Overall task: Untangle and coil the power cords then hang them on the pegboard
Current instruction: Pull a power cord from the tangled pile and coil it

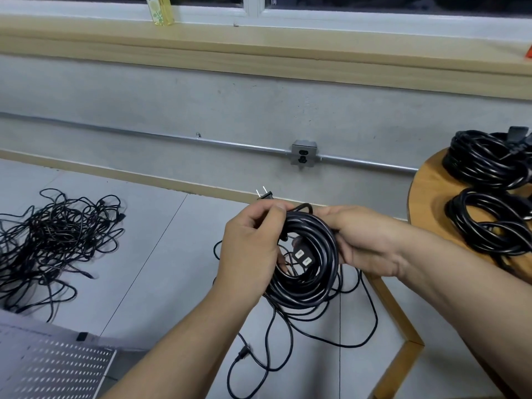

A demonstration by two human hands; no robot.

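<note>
The white pegboard (57, 367) lies at the lower left corner. Above loose cord (270, 341) on the floor, the left hand (247, 251) has its fingers curled and pinches the cord end just under the two-pin plug (264, 194). The right hand (362, 240) grips the right side of the black coiled power cord (313, 283). Farther left is a tangled pile of cords (54, 240). On the round wooden table (426, 191) rest two finished coils (486, 165). A metal outlet box (303, 154) is on the wall.

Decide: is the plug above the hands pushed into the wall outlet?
No, the two-prong plug stands free above the left hand, apart from the wall outlet.
</note>
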